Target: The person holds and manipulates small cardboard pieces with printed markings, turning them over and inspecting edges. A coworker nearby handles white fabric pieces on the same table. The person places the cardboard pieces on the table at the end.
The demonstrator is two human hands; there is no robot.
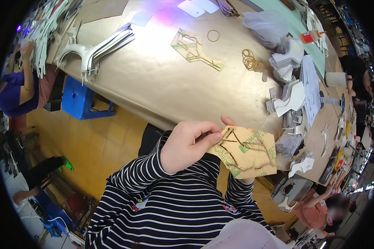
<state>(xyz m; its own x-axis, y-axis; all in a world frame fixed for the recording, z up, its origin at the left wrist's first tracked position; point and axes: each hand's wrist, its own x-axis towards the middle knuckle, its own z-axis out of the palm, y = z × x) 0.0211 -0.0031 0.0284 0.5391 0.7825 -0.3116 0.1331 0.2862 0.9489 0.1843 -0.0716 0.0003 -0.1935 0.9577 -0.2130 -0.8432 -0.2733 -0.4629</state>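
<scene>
Plainly, left hand [189, 143]: bent at the wrist, thumb and forefinger pinching the left edge of the yellow board.
Right hand [228, 121]: mostly hidden behind the same piece, one fingertip showing above its upper edge and a strip of skin below; how firmly it grips, one cannot tell.
Yellow board [253, 153]: held up in front of the person's body, near the table's edge, its face with dark-edged slots and green print turned toward the camera.
Striped sleeves [139, 170]: black and white, covering both of the person's forearms.
Table [145, 83]: tan and shiny, spread out beyond the hands.
Second board [194, 52]: similarly yellow and slotted, lying flat on the table.
Rings: a single thin band [207, 36] just right of the second board, and a small heap of bands [249, 62] farther right.
White pieces [293, 97]: stacked along the table's right side, near a clear plastic bag [265, 27] and a red-and-white bottle [308, 37].
Pale strips [89, 54]: a forked pile at the table's left edge, above a blue stool [75, 97].
Co-workers: one in purple [16, 95] at left, another in orange [311, 209] at lower right.
</scene>
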